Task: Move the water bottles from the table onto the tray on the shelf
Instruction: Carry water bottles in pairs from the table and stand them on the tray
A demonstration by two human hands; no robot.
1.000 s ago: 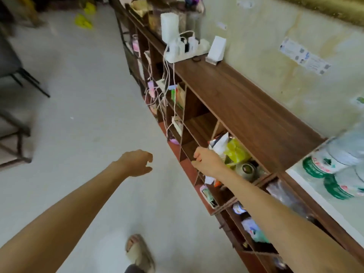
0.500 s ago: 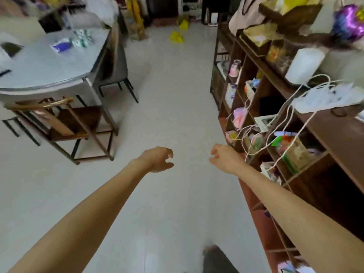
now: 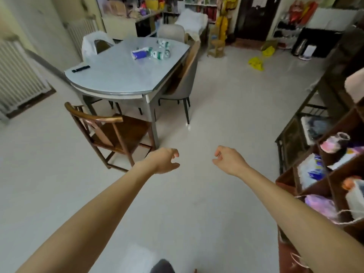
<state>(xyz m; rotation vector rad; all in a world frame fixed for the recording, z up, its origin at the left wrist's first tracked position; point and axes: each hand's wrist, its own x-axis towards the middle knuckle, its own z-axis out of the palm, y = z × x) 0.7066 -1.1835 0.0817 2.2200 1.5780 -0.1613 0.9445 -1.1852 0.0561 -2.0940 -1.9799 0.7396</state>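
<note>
Both arms reach forward over bare pale floor. The left hand [image 3: 164, 161] and the right hand [image 3: 229, 161] hang apart from each other, fingers loosely curled, neither holding anything. To the right, near the right arm, stands the wooden shelf [image 3: 332, 174] with cluttered compartments; no tray shows on it. Ahead of the left hand a wooden chair [image 3: 110, 134] stands at the near end of the counter [image 3: 122, 79], and a grey chair [image 3: 185, 83] is tucked along the counter's right side. Farther off, on the counter's far end, the water bottles [image 3: 160, 52] lie clustered beside a blue packet [image 3: 138, 54]. A dark remote [image 3: 80, 68] lies near the left edge.
</note>
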